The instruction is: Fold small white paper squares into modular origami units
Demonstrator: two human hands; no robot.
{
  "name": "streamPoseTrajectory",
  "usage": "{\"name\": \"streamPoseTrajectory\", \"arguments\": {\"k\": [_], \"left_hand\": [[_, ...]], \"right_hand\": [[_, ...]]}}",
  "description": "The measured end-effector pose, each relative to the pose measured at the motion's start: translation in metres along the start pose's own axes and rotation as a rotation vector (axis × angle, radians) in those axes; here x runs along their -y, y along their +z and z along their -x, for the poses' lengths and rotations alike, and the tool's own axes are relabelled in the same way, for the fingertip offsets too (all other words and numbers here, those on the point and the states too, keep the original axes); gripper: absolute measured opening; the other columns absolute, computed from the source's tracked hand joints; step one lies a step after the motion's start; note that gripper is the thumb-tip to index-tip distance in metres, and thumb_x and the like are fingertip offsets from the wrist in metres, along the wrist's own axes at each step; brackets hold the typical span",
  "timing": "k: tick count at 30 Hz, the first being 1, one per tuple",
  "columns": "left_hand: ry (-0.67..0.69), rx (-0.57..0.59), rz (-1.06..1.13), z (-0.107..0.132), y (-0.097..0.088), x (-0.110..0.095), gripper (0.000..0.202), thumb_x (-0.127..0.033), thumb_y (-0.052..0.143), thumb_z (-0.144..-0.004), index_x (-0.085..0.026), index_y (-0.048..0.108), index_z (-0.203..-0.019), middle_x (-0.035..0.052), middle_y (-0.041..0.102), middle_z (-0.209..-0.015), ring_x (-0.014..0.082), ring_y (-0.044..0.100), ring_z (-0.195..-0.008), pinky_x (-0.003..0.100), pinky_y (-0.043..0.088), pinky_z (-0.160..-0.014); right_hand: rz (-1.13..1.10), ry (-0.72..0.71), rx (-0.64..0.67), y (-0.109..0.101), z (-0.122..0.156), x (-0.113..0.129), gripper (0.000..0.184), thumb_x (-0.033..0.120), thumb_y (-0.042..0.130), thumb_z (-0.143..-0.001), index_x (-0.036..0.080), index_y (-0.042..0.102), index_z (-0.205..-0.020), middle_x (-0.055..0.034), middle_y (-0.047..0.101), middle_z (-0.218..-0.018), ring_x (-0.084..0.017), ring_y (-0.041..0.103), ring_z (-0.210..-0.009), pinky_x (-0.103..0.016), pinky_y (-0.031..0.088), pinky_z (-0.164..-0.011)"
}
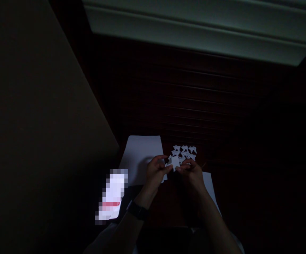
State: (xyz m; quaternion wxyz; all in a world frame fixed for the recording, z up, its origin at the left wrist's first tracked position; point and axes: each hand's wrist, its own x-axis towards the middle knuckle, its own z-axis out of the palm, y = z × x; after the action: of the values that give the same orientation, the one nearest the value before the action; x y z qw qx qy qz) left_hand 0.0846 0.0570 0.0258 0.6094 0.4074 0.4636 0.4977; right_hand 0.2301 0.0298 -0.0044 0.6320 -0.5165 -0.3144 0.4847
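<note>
Between my two hands is a small folded piece of white paper (175,162), held above the dark table. My left hand (155,171), with a dark watch (137,210) on its wrist, pinches the left side of the paper between thumb and fingers. On the right side, my right hand (192,173) grips the paper's edge with its fingertips. Just beyond the fingers lie several small folded white paper pieces (184,148) in loose rows; the nearest ones are partly hidden by the hands and the held paper.
A stack of white paper sheets (143,150) lies to the left, partly under my left forearm. Another white sheet (210,185) shows beside my right forearm. A lit, pixelated screen (114,194) glows at the lower left. A pale wall panel (36,88) rises on the left; the room is dim.
</note>
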Motion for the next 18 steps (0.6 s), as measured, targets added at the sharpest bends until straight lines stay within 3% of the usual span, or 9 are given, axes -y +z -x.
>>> {"name": "streamPoseTrajectory", "arguments": {"k": [6,12,18], "left_hand": [[0.016,0.013,0.033,0.005,0.009,-0.004,0.052,-0.023,0.079,-0.051,-0.017,0.060,-0.099,0.0021,0.066,-0.073,0.0146,0.061,-0.065,0.022,0.046,-0.058],[0.019,-0.016,-0.023,0.012,0.008,-0.009,0.049,-0.022,0.077,-0.054,-0.017,0.061,-0.099,-0.0034,0.060,-0.054,0.0119,0.057,-0.054,0.020,0.043,-0.054],[0.006,0.019,-0.034,0.008,0.003,-0.005,0.057,-0.019,0.078,-0.050,-0.018,0.059,-0.104,-0.0066,0.056,-0.047,0.0105,0.054,-0.047,0.019,0.040,-0.049]], "right_hand": [[-0.060,0.007,-0.023,0.003,0.000,-0.004,0.035,0.026,0.079,-0.052,0.020,0.051,-0.073,0.0039,0.058,-0.058,-0.011,0.051,-0.047,-0.024,0.041,-0.047],[-0.039,0.039,0.080,0.007,0.005,0.005,0.032,0.023,0.079,-0.053,0.020,0.053,-0.072,0.0055,0.056,-0.059,-0.011,0.051,-0.051,-0.023,0.041,-0.052],[0.011,0.098,0.196,0.001,0.004,0.010,0.035,0.021,0.081,-0.049,0.019,0.052,-0.068,0.0055,0.056,-0.058,-0.009,0.050,-0.050,-0.022,0.039,-0.051]]}}
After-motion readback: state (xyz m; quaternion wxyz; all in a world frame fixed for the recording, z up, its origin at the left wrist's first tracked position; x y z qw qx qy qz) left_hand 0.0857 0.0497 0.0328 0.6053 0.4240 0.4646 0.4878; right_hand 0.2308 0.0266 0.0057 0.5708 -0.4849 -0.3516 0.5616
